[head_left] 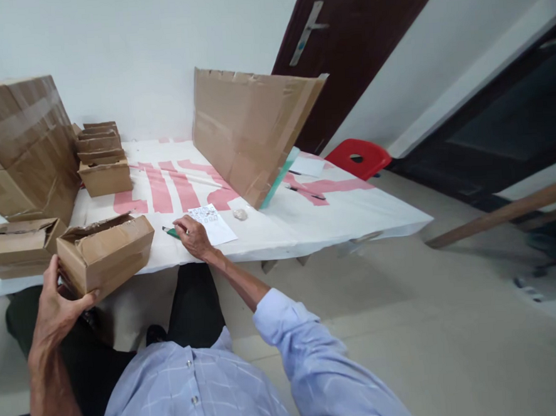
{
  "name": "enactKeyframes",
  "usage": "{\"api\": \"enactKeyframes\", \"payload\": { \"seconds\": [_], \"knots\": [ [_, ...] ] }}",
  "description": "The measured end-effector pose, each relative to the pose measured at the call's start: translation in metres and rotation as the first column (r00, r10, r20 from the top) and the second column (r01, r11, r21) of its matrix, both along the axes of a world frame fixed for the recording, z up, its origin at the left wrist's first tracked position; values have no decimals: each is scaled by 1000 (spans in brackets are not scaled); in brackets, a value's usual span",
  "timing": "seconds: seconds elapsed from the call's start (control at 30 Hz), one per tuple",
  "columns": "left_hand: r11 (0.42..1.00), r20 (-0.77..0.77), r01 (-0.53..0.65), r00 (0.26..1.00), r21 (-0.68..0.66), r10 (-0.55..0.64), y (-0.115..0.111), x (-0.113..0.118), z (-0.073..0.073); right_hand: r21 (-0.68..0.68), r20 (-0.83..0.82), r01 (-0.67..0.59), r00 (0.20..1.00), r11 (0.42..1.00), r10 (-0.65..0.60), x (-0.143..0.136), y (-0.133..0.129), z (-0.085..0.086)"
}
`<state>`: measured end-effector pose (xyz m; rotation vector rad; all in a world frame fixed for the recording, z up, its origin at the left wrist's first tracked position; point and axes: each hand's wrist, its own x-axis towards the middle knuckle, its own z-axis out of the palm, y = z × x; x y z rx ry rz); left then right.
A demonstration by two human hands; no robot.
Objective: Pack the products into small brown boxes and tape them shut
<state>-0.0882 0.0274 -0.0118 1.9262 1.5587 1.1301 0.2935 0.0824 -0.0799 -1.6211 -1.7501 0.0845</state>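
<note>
My left hand (60, 306) grips the near left corner of a small open-topped cardboard box (121, 254), thumb along its lower side and fingers at its end. The box is tilted at the table's front edge, its top flaps raised and its inside mostly hidden. My right hand (194, 237) rests at the table edge with its fingers curled together on a slim green tool (170, 231), perhaps a cutter. Most of that tool's far end is covered by the hand. Under and beside the right hand lies a white printed sheet (220, 230).
Another small box (19, 249) stands at the left, before a large taped carton (19, 142). Several small boxes (104, 174) are lined up behind. A big cardboard panel (258, 121) leans upright. A small pale lump (239, 215), a pen (308, 193) and a red stool (357, 156) are farther right.
</note>
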Motion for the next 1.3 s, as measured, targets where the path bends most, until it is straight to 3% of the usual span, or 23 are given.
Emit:
{"api": "enactKeyframes", "payload": {
  "seconds": [0.1, 0.2, 0.3, 0.4, 0.63, 0.77, 1.0, 1.3],
  "knots": [
    [993, 94, 84, 993, -89, -75, -1, -9, -9, 173, -183, -219, 951, 960, 249, -35, -14, -2],
    [976, 214, 178, 966, -129, -148, -2, -16, -22, 220, -217, -319, 905, 922, 365, -55, -24, 3],
    [974, 322, 217, 929, -70, -183, -1, -18, -34, 249, -132, -352, 910, 902, 392, -65, -30, 16],
    [983, 367, 184, 914, 2, -172, 0, -16, -43, 238, 14, -384, 920, 892, 392, -73, -35, 32],
    [975, 385, 221, 897, 35, -217, 0, -13, -52, 37, 323, -525, 812, 851, 487, -87, -26, 60],
    [964, 337, 263, 905, 42, -261, -5, -8, -53, -63, 300, -543, 790, 837, 535, -79, -15, 54],
    [922, 338, 371, 858, 113, -387, -11, 4, -54, -87, 29, -573, 816, 815, 577, -38, -16, 40],
    [943, 208, 333, 921, 16, -329, -1, 21, -87, -93, -174, -529, 843, 844, 509, -16, -19, 34]
  ]
}}
